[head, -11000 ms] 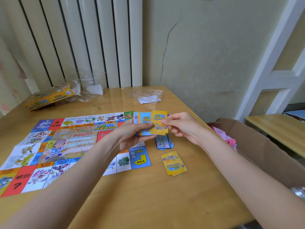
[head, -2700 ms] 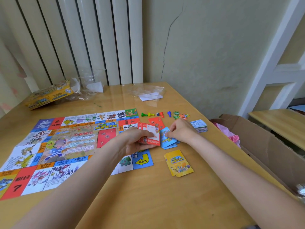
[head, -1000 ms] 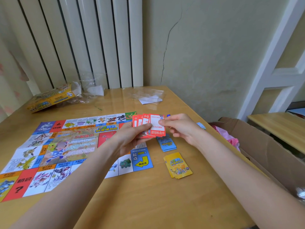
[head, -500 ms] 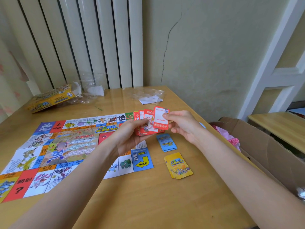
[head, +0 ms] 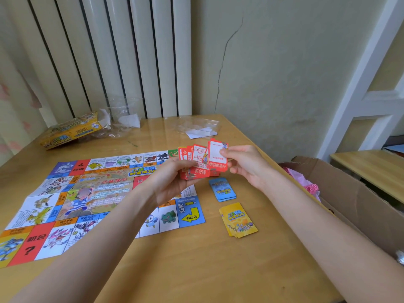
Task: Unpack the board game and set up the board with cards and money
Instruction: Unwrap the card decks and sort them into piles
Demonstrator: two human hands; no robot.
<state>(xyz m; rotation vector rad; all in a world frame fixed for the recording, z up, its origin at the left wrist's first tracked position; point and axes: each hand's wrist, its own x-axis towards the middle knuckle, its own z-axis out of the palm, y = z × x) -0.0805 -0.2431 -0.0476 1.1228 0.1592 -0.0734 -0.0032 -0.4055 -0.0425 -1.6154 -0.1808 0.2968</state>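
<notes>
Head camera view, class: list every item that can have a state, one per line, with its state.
Game board: unfolded flat on the table.
Red cards: fanned in left hand.
Single red card: pinched by right hand.
Blue card pile: stacked on table.
Yellow card pile: stacked on table.
Game box: opened.
Cardboard carton: open.

The board (head: 91, 200) shows "起点 2000元" and "由此去" on its near-right blue corner, "?" on a near-left red square, and "3000元".
</notes>
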